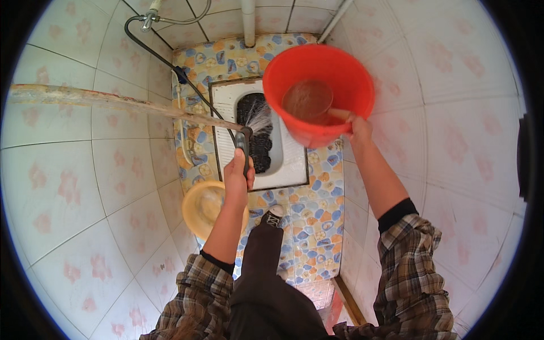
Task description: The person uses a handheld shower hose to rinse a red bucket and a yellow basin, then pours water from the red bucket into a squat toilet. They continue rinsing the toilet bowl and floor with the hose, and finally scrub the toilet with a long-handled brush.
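My left hand point(239, 170) is closed around the handle of a black hand shower point(243, 142), which sprays water over a white squat toilet pan point(293, 168). Dark material point(260, 155) lies in the pan's basin; I cannot tell what it is. At the right, my right hand point(359, 127) grips the near rim of a tilted red plastic bucket point(314, 131), its mouth towards me. Inside the bucket is a round, brownish surface, with a pale handle-like piece beside my fingers; whether this is water or a dipper is unclear.
A yellow plastic basin point(202, 216) stands on the patterned floor, partly behind my left forearm. A black hose point(157, 57) runs from a wall valve point(149, 19). A long pole point(127, 103) crosses from the left wall. Tiled walls flank both sides; a white pipe point(248, 23) rises behind the pan.
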{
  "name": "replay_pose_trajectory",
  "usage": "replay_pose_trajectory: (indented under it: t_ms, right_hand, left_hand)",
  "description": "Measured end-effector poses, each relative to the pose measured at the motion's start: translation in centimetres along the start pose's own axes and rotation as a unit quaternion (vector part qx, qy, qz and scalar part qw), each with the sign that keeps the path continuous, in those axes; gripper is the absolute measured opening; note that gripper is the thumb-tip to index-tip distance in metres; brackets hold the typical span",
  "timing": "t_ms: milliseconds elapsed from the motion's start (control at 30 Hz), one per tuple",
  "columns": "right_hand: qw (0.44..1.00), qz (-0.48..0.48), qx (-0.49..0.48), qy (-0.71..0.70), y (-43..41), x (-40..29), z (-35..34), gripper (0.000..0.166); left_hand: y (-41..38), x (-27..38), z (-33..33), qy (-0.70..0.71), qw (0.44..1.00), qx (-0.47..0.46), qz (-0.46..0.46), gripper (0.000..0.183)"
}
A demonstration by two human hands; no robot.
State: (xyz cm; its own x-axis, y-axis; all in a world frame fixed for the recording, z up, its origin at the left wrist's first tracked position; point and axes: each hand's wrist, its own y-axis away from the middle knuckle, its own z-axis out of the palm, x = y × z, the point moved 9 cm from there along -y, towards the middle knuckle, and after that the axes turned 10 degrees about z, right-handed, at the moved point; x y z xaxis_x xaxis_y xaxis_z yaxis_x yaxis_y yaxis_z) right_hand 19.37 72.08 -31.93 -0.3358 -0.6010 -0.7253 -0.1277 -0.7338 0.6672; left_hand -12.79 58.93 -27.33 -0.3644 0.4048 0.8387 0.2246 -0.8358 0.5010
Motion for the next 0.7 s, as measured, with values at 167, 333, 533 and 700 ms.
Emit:
replay_pose_trajectory:
  t_ms: [167,333,533,700]
  right_hand:
    - [0.99,-0.002,-0.052,-0.128,-11.6,-1.7,4.9,0.034]
    - [0.987,-0.058,-0.044,-0.145,-19.3,-1.2,7.5,0.035]
    - [0.988,-0.058,-0.079,-0.123,-20.8,-1.8,7.0,0.042]
    - [0.997,0.031,0.045,0.056,-16.9,0.5,4.2,0.056]
  left_hand:
    - [-1.3,0.3,-1.5,-0.022,1.0,0.007,0.009,0.047]
    - [-3.1,-1.7,-3.9,-0.02,1.0,0.021,-0.002,0.048]
    - [-5.1,-3.2,-1.9,-0.023,0.999,-0.013,-0.021,0.05]
    - [-8.1,-3.3,4.6,0.021,0.997,-0.063,-0.044,0.051]
